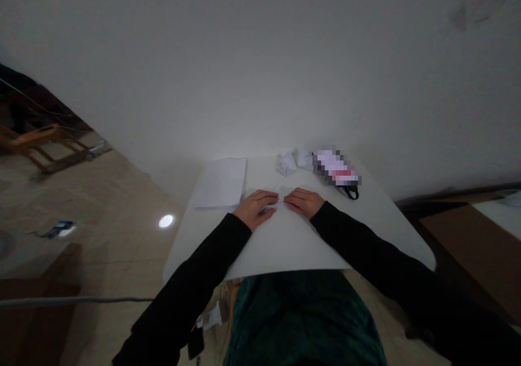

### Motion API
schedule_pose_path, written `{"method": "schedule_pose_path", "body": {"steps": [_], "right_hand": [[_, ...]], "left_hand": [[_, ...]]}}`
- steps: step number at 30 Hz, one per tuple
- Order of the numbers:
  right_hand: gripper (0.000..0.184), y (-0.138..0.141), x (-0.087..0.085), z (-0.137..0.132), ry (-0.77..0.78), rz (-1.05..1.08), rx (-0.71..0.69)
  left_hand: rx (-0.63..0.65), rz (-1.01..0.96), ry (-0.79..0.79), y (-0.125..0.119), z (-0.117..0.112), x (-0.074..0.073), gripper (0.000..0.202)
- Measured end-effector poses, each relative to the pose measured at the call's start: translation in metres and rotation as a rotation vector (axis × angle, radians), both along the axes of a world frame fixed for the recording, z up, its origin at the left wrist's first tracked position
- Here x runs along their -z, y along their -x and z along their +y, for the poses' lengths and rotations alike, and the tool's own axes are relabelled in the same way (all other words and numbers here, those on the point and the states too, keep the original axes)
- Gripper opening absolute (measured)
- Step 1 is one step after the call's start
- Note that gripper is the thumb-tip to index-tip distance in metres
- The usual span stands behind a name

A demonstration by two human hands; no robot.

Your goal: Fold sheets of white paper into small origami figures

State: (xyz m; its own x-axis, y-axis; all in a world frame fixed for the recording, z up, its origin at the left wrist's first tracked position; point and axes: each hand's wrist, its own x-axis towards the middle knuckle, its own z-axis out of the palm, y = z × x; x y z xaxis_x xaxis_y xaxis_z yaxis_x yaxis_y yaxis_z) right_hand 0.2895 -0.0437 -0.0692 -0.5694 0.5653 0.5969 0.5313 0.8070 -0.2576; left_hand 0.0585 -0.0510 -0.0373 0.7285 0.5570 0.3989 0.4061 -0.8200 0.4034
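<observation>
Both of my hands rest on a white table (297,241), fingertips pointing at each other. My left hand (255,207) lies with its fingers stretched flat. My right hand (304,200) lies the same way. Between and under the fingertips is a small white sheet of paper (282,194), hard to tell from the tabletop. Both arms wear black sleeves.
A stack of white paper (222,183) lies at the table's far left. Crumpled white paper (287,163) and a pixelated object with a black strap (337,171) sit at the far edge by the white wall. A wooden frame (40,143) stands on the floor, far left.
</observation>
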Motion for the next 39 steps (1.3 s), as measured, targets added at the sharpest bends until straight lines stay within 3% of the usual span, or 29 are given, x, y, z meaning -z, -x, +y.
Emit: {"method": "schedule_pose_path", "body": {"steps": [4, 15, 29, 39], "right_hand": [[0.032, -0.002, -0.001, 0.005, 0.056, 0.081, 0.038], [0.021, 0.001, -0.002, 0.006, 0.296, 0.145, 0.360], [0.029, 0.026, -0.017, 0.000, 0.394, -0.081, 0.693], [0.030, 0.030, -0.023, -0.003, 0.407, -0.127, 0.736]], "left_hand": [[-0.133, -0.079, 0.134, -0.003, 0.003, 0.000, 0.023], [-0.397, -0.339, 0.285, -0.012, 0.011, 0.007, 0.026], [-0.440, -0.381, 0.259, -0.013, 0.016, 0.014, 0.019], [-0.450, -0.300, 0.163, -0.015, 0.013, 0.012, 0.011]]}}
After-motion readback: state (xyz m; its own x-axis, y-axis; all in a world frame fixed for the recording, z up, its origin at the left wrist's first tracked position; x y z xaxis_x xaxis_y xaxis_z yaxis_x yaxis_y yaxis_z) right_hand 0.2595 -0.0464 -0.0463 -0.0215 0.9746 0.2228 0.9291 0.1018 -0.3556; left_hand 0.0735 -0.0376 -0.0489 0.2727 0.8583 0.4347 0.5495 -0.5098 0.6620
